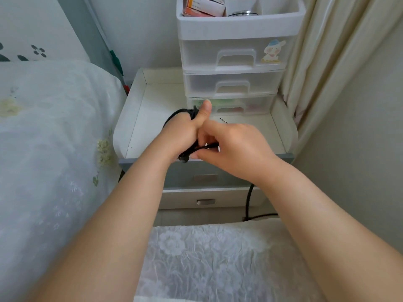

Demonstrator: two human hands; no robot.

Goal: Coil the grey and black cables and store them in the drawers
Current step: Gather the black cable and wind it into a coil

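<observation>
Behind the desk [152,101] stood plastic drawers [233,83]; over its front edge, left grip [185,129] held the coiled black cable [174,115], right grip [231,142] pinching its end.

Left hand [183,129] grips the coiled black cable [174,116], thumb up. Right hand [231,142] pinches its loose end above the nightstand [152,110].

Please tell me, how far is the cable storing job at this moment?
Done: nothing visibly stored; the plastic drawers are closed. In hand: the left hand holds the coiled black cable while the right hand pinches its end. Left: storing it; no grey cable is visible.
</observation>
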